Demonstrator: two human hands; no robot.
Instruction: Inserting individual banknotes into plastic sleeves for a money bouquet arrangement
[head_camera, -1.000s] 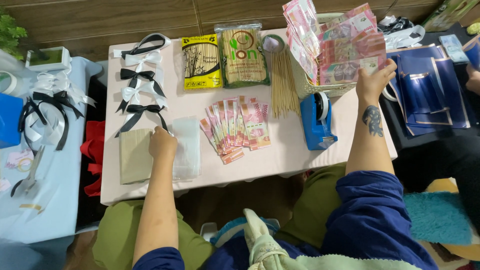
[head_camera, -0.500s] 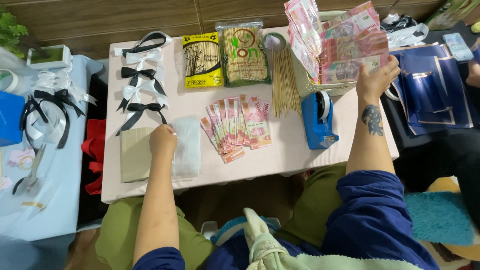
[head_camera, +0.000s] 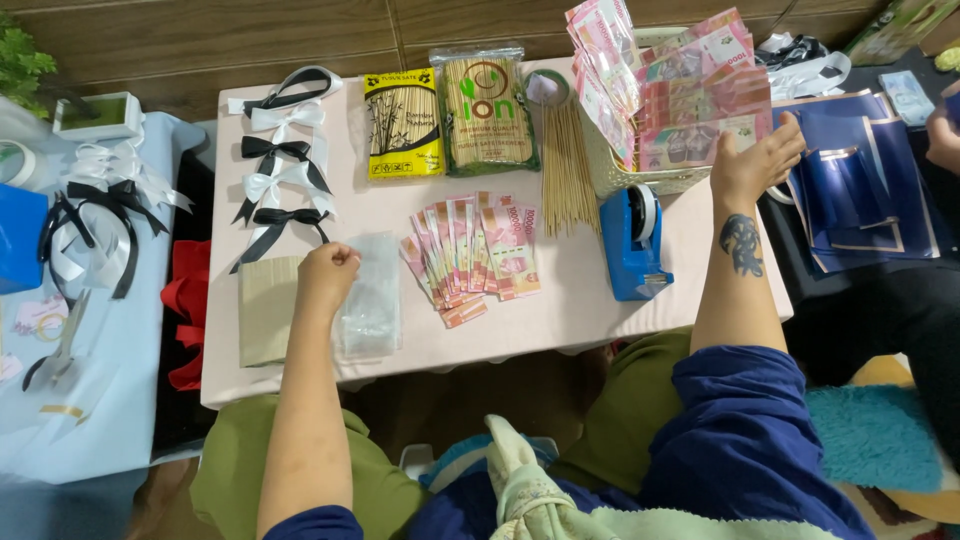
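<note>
Left hand (head_camera: 325, 272) is curled w/ fingertips pinching the edge of a clear plastic sleeve (head_camera: 370, 295) lying flat on the pink tabletop (head_camera: 560, 310), approx 8 o'clock from the fanned pink banknotes (head_camera: 470, 255). Right hand (head_camera: 755, 165) is spread, palm against the pink banknote bouquet (head_camera: 685, 95) in a white basket (head_camera: 640, 180) at 2 o'clock. Blue tape dispenser (head_camera: 632, 240) sits btwn notes & right arm; black & white ribbon bows (head_camera: 280, 170) at 11 o'clock.

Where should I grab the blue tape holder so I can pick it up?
Grip the blue tape dispenser around its narrow body, fingers on its two long sides, coming from above. It lies flat on the pink table, with open tabletop on both sides. Probably avoid its near, cutter end.
</note>
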